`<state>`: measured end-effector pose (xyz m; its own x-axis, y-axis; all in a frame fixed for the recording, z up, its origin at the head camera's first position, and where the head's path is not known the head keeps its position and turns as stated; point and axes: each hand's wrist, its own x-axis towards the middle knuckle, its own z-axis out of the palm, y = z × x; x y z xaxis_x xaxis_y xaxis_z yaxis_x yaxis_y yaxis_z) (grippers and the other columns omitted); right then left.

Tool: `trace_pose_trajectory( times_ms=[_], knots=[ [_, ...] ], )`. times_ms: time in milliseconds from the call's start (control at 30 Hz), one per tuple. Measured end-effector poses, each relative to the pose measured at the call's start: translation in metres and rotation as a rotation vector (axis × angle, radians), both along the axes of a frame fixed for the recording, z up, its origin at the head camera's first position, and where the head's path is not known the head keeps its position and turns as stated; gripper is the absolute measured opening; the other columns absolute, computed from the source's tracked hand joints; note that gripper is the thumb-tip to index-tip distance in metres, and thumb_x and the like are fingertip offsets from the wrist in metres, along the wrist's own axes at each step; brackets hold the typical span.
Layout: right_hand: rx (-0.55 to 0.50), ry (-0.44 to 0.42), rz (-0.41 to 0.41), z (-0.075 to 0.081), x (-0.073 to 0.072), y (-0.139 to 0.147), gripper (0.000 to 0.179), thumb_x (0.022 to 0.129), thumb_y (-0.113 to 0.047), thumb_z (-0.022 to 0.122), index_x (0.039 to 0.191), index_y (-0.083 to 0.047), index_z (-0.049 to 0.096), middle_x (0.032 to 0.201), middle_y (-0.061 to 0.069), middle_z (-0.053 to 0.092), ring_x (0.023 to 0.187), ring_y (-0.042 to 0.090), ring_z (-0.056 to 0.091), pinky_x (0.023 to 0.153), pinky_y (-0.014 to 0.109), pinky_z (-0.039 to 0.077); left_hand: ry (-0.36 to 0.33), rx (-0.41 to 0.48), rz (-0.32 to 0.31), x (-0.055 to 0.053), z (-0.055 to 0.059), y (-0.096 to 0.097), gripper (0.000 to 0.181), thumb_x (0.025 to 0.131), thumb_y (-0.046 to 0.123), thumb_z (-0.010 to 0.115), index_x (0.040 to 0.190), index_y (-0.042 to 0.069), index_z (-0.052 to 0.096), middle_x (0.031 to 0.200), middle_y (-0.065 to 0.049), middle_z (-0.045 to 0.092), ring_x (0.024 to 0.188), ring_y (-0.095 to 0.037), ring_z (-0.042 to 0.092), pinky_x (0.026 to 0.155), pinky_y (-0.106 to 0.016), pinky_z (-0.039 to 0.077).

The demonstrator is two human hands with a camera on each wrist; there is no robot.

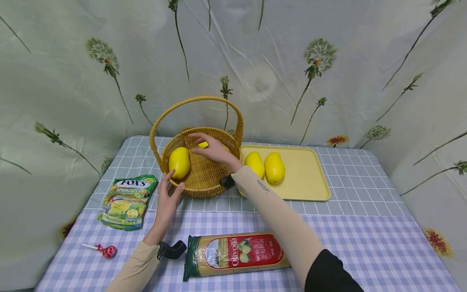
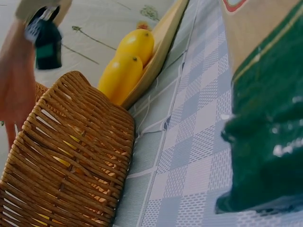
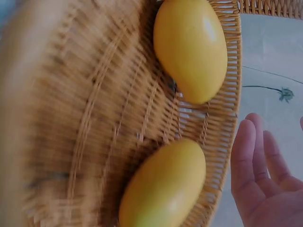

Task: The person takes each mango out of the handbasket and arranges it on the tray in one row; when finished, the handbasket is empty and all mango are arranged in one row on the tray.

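A wicker basket [image 1: 208, 190] with a tall hooped handle stands at the back of the table, with yellow mangoes inside. One mango [image 1: 179, 163] lies against its left side; more sit at the back, partly hidden. My left hand [image 1: 168, 198] holds the basket's front-left rim with thumb and fingers, close to that mango. My right hand [image 1: 215, 152] hovers over the basket, fingers spread and nothing in them. In the right wrist view, this hand [image 3: 265, 179] is above the rim, apart from two mangoes [image 3: 191, 49]. The left wrist view shows the basket's woven side [image 2: 71, 156].
A yellow tray [image 1: 306, 174] with two mangoes [image 1: 274, 167] stands right of the basket. A FOX'S candy bag [image 1: 127, 202] and a red lollipop [image 1: 108, 252] lie to the left. An Olivoilà pasta packet [image 1: 237, 253] lies in front.
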<state>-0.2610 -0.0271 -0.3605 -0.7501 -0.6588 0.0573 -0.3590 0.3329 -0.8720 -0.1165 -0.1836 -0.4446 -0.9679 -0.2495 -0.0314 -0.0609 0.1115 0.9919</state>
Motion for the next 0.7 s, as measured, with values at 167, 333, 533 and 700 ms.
trace_pose_trajectory(
  times_ms=[167, 333, 533, 700],
  knots=[
    [-0.012, -0.143, -0.004, -0.005, 0.001, -0.025, 0.051, 0.097, -0.015, 0.056, 0.145, -0.011, 0.040, 0.142, 0.021, 0.039, 0.117, 0.028, 0.048, 0.084, 0.039, 0.052, -0.002, -0.012, 0.003, 0.001, 0.001, -0.002, 0.059, 0.100, 0.022, 0.051, 0.152, 0.017, 0.023, 0.156, -0.012, 0.002, 0.138, -0.039, 0.018, 0.104, -0.054, 0.035],
    [0.035, -0.253, 0.007, -0.013, 0.003, -0.040, 0.053, 0.096, -0.012, 0.056, 0.146, -0.013, 0.039, 0.140, 0.021, 0.041, 0.080, 0.021, 0.049, 0.082, 0.046, 0.048, -0.009, -0.016, -0.002, 0.001, 0.000, -0.004, 0.060, 0.101, 0.023, 0.050, 0.153, 0.017, 0.022, 0.156, -0.012, 0.002, 0.139, -0.039, 0.017, 0.104, -0.054, 0.035],
    [0.110, -0.330, 0.062, -0.018, 0.003, -0.042, 0.055, 0.097, -0.010, 0.053, 0.149, -0.014, 0.035, 0.102, 0.011, 0.056, 0.051, 0.017, 0.027, 0.058, 0.035, 0.038, -0.005, -0.004, -0.004, 0.000, 0.000, -0.002, 0.059, 0.101, 0.023, 0.050, 0.152, 0.016, 0.023, 0.156, -0.012, 0.003, 0.138, -0.038, 0.019, 0.104, -0.052, 0.036],
    [0.114, -0.431, 0.102, -0.022, 0.002, -0.043, 0.057, 0.097, -0.011, 0.052, 0.150, -0.016, 0.033, 0.100, 0.008, 0.052, 0.057, 0.018, 0.031, 0.061, 0.034, 0.038, -0.003, 0.004, -0.008, 0.000, 0.000, -0.002, 0.059, 0.100, 0.024, 0.051, 0.152, 0.016, 0.023, 0.156, -0.012, 0.003, 0.138, -0.038, 0.018, 0.104, -0.052, 0.036]
  ],
)
